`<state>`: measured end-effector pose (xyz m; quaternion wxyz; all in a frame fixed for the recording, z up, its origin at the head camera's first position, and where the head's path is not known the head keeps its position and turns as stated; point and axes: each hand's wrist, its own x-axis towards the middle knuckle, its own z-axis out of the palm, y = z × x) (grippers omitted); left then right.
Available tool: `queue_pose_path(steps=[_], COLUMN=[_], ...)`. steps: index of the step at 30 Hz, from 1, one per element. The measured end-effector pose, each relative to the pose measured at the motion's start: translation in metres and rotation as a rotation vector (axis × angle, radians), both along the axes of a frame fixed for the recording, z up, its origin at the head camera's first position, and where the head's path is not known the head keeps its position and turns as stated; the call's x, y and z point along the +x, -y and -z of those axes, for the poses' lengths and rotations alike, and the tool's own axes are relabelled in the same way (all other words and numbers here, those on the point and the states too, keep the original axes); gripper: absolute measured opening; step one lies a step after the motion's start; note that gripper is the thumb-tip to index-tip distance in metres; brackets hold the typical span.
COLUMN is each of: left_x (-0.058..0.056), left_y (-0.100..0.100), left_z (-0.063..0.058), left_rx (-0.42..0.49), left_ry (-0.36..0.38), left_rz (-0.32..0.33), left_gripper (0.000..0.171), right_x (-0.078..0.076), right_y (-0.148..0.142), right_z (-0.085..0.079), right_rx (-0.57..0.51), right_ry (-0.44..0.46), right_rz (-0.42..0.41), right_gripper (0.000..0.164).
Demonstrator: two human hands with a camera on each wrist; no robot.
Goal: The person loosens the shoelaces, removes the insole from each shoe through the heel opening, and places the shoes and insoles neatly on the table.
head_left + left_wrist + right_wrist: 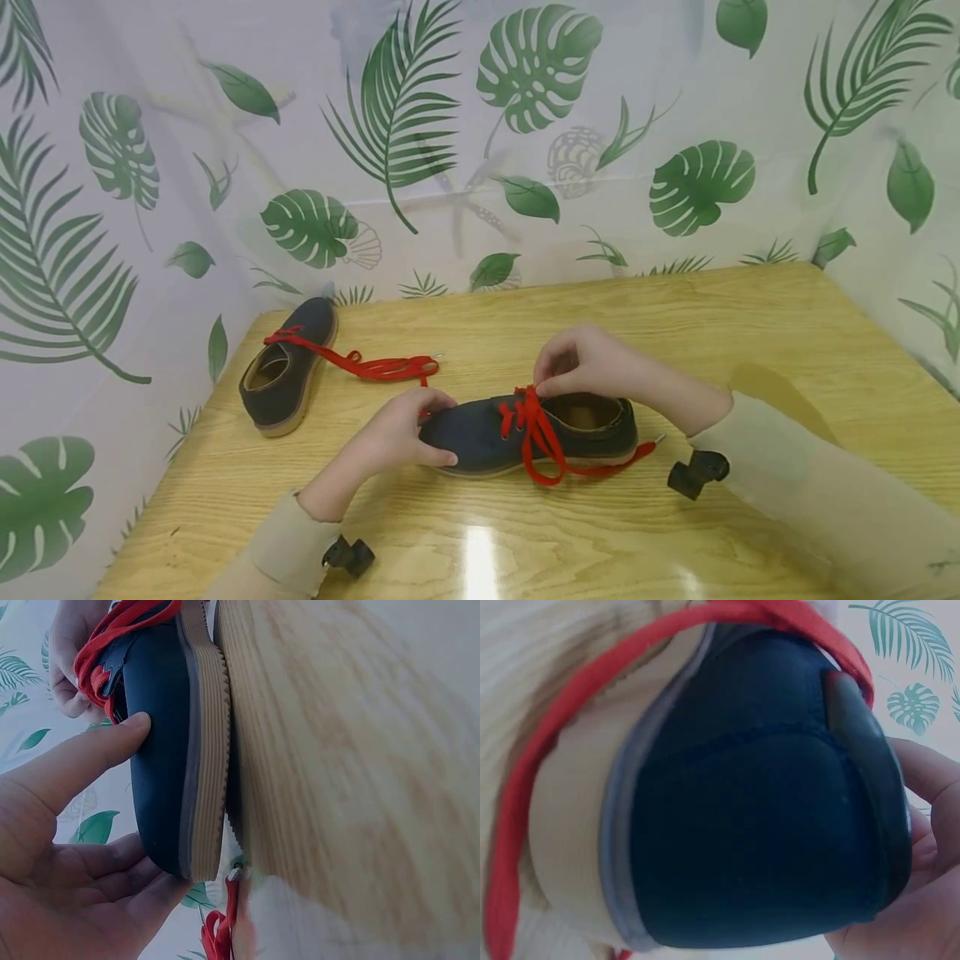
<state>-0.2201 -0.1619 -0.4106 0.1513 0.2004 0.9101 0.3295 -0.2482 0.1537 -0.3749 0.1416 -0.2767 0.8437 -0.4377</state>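
Observation:
A dark navy shoe (472, 429) with a tan sole lies on the table, its toe to the left. My left hand (397, 429) grips that toe, thumb on the near side and fingers around the front. In the left wrist view the thumb presses the dark upper (161, 765). Over the tongue, my right hand (596, 362) pinches the red shoelace (542, 442) at the top of the lacing. A loop of it hangs down the near side, and one end trails past the heel. The heel (742, 840) fills the right wrist view, hiding the pinching fingertips.
A matching shoe (279, 407) stands at the back left, its long red lace (390, 367) stretched across the wooden table (600, 542) towards my left hand. Leaf-patterned cloth (465, 125) hangs behind the table and along its sides.

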Motion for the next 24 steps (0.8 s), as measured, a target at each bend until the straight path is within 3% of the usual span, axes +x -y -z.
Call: queue_pose_path(steps=[19, 24], left_x=[-0.0008, -0.0013], left_y=[-0.0010, -0.0013], left_z=[0.0004, 0.0006], left_rx=[-0.014, -0.006], left_ry=[-0.004, -0.003], left_rz=[0.004, -0.007], left_gripper=[0.063, 0.062], right_x=[0.0013, -0.0024], right_y=[-0.0056, -0.0084], right_z=[-0.0014, 0.0001], right_rx=[-0.091, -0.185], right_ry=[0.309, 0.396], right_rz=[0.142, 0.188], right_gripper=[0.015, 0.012])
